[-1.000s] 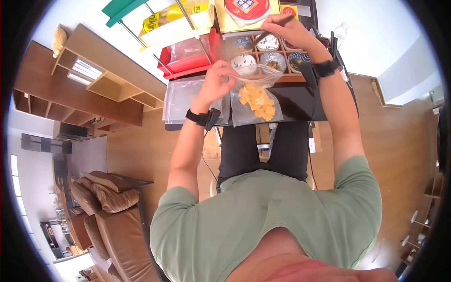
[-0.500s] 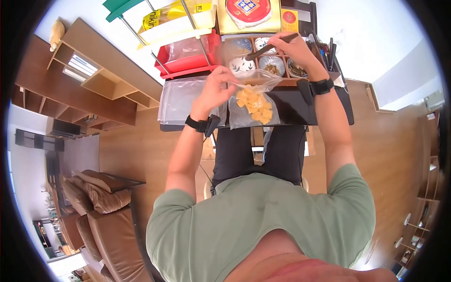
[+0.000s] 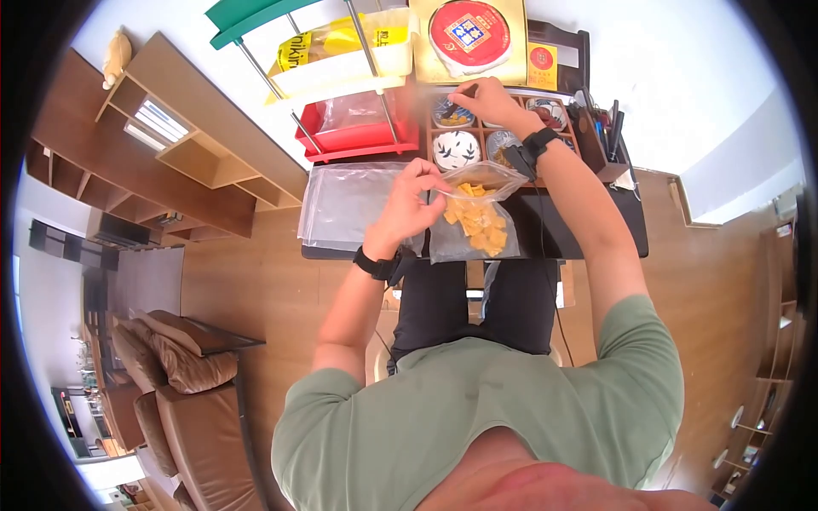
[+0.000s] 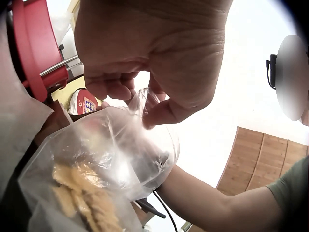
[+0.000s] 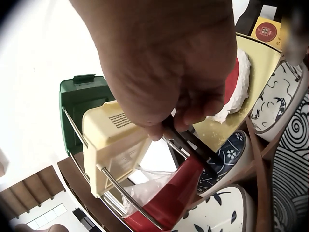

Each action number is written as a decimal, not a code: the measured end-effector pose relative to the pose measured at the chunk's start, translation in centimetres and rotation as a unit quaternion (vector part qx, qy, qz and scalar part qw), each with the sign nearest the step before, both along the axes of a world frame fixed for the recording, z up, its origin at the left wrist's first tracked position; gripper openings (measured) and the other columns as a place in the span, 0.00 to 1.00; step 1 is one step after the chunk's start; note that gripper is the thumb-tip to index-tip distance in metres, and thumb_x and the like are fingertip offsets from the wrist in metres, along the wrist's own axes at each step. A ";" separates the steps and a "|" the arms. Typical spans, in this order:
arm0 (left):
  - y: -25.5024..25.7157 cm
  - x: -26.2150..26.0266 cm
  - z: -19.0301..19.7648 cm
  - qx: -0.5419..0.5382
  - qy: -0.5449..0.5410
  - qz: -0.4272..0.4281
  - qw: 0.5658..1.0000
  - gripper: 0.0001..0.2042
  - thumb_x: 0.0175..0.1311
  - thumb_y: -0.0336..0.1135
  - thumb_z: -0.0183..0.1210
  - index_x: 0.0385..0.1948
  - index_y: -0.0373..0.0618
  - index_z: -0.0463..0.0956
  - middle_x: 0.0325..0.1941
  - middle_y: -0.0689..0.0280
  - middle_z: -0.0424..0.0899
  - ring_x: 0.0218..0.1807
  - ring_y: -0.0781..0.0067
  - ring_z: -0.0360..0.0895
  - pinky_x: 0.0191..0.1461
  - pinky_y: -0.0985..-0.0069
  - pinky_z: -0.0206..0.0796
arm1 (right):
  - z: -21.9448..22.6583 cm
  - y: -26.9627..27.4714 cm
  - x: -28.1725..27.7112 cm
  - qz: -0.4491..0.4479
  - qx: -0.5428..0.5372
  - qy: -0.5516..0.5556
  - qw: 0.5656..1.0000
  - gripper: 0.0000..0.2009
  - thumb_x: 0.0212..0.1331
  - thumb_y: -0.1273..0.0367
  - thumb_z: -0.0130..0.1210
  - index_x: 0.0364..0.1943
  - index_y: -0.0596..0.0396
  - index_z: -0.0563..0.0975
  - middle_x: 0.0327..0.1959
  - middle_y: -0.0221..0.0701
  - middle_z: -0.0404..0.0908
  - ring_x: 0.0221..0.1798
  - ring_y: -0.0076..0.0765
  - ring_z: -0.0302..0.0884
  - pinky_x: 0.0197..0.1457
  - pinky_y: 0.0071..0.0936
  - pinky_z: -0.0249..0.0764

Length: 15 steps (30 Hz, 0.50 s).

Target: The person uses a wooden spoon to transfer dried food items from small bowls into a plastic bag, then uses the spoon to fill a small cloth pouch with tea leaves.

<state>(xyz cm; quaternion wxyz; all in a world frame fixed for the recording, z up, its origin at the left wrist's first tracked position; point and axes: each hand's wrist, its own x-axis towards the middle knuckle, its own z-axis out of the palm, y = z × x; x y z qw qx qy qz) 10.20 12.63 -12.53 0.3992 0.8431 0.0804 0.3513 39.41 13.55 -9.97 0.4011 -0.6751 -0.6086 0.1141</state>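
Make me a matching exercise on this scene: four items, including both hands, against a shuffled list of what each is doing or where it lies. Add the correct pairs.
Column one
1. Left hand
2. Round red package
3. Right hand
4. Yellow pieces

Column two
a. Inside the clear bag
b. Gripping a dark utensil at the navy floral bowl
c. Pinching the clear bag
d. On the gold backing

Pairs: 1-c, 2-d, 3-b, 4-a
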 end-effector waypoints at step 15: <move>0.8 0.6 -0.5 -0.003 0.001 -0.003 1.000 0.07 0.50 0.23 0.62 0.31 0.43 0.84 0.41 0.62 0.76 0.45 0.64 0.76 0.44 0.73 0.71 | -1.1 1.2 0.7 0.014 0.014 -0.022 1.000 0.15 0.61 0.60 0.63 0.38 0.60 0.87 0.31 0.43 0.88 0.33 0.42 0.85 0.42 0.36 0.78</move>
